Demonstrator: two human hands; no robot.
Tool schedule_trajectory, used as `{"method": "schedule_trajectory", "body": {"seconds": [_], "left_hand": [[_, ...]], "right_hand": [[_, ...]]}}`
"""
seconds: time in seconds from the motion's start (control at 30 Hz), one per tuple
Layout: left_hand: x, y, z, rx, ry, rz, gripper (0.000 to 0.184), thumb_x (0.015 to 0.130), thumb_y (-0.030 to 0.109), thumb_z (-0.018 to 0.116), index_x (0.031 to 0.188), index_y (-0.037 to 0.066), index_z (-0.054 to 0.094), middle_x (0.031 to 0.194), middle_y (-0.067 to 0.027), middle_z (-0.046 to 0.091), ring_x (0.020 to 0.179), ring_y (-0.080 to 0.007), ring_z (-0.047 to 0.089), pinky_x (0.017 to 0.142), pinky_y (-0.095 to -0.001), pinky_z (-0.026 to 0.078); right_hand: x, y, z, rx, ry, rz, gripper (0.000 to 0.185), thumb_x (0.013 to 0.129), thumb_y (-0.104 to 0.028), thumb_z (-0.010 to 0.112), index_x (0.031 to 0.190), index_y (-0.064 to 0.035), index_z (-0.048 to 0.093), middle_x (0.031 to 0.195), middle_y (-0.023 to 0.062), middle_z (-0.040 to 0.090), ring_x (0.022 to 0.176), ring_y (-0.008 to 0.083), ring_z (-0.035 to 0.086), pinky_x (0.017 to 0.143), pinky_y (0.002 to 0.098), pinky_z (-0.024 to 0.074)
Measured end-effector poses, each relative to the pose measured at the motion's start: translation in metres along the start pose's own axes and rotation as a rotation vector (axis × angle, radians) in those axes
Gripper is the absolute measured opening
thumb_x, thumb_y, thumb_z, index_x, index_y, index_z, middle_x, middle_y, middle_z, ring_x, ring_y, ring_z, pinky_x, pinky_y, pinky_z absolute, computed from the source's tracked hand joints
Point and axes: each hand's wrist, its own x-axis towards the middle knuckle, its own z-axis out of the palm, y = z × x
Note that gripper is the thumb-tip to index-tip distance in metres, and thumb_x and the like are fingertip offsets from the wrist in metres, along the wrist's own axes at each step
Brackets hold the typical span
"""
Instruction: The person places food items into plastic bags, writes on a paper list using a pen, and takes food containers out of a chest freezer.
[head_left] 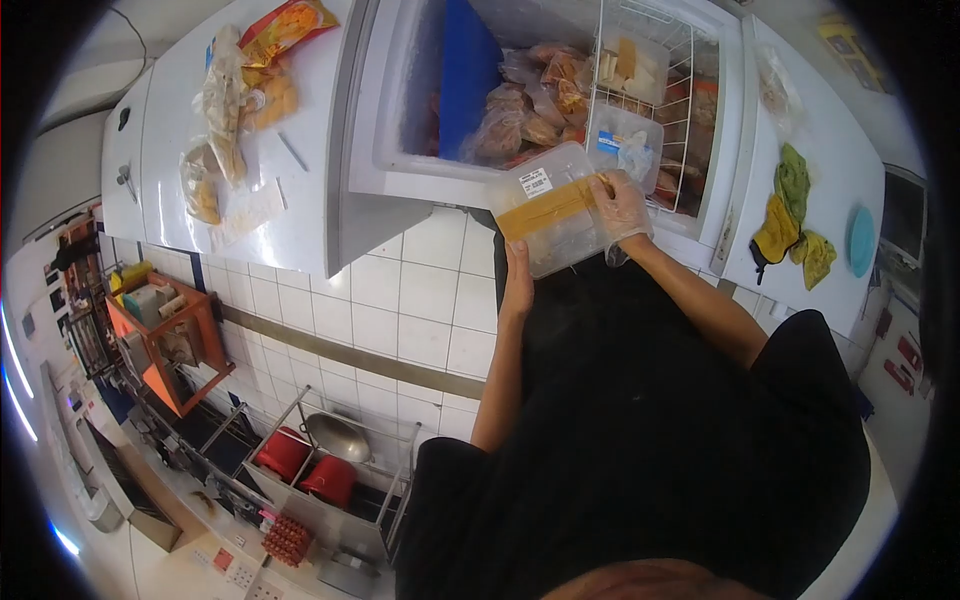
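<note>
A clear plastic container point(560, 246) with a white label and a broad strip of brown tape is held in front of the open chest freezer point(408, 165). My left hand point(518, 276) grips its lower left side. Wearing a clear glove, my right hand point(622, 208) is closed on its right side, over the end of the tape. Behind the container, bagged food point(535, 100) lies in the freezer beside a blue panel point(466, 80). A white wire basket point(680, 95) holds two more clear containers, one with a blue label point(610, 142).
Food bags point(225, 105) and a paper lie on the left white lid point(300, 170). Green and yellow cloths point(790, 190) and a turquoise lid point(861, 241) rest on the right. An orange stand point(180, 345) and a metal rack with red pots point(328, 482) stand at lower left.
</note>
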Motion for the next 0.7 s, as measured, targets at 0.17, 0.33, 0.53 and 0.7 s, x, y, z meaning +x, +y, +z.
{"method": "schedule_trajectory", "body": {"seconds": [0.17, 0.33, 0.53, 0.7], "left_hand": [[-0.004, 0.009, 0.005, 0.12, 0.069, 0.054, 0.077, 0.115, 0.054, 0.029, 0.166, -0.003, 0.019, 0.167, -0.0234, 0.03, 0.155, -0.0328, 0.029, 0.126, -0.0402, 0.024], [0.001, 0.009, 0.016, 0.364, 0.191, 0.142, 0.075, 0.115, 0.052, 0.033, 0.165, -0.004, 0.022, 0.163, -0.0245, 0.036, 0.151, -0.0334, 0.035, 0.124, -0.0409, 0.029], [0.007, 0.003, 0.003, 0.53, 0.185, 0.143, 0.076, 0.115, 0.052, 0.037, 0.165, -0.004, 0.022, 0.161, -0.025, 0.041, 0.148, -0.0339, 0.042, 0.122, -0.0409, 0.033], [0.024, 0.056, 0.048, 0.207, 0.08, 0.02, 0.082, 0.113, 0.054, 0.04, 0.17, 0.008, 0.003, 0.156, -0.0239, 0.045, 0.145, -0.0367, 0.045, 0.122, -0.0466, 0.036]], "right_hand": [[-0.007, 0.01, 0.01, 0.06, 0.038, -0.011, 0.037, 0.102, -0.031, 0.064, 0.125, -0.0023, 0.07, 0.117, 0.0258, 0.07, 0.108, 0.0447, 0.068, 0.093, 0.0486, 0.0526], [-0.005, 0.026, 0.008, 0.195, -0.133, 0.037, 0.05, 0.104, -0.037, 0.063, 0.144, -0.0066, 0.059, 0.123, 0.0245, 0.07, 0.114, 0.0402, 0.068, 0.096, 0.0437, 0.0526], [-0.005, 0.019, -0.024, 0.397, -0.306, 0.162, 0.059, 0.105, -0.045, 0.064, 0.151, -0.0097, 0.053, 0.129, 0.0187, 0.07, 0.119, 0.0328, 0.067, 0.101, 0.0408, 0.051], [-0.001, 0.078, -0.026, 0.479, 0.007, 0.304, 0.065, 0.103, -0.047, 0.065, 0.146, 0.0006, 0.057, 0.129, 0.0145, 0.069, 0.117, 0.0231, 0.065, 0.102, 0.0359, 0.0507]]}}
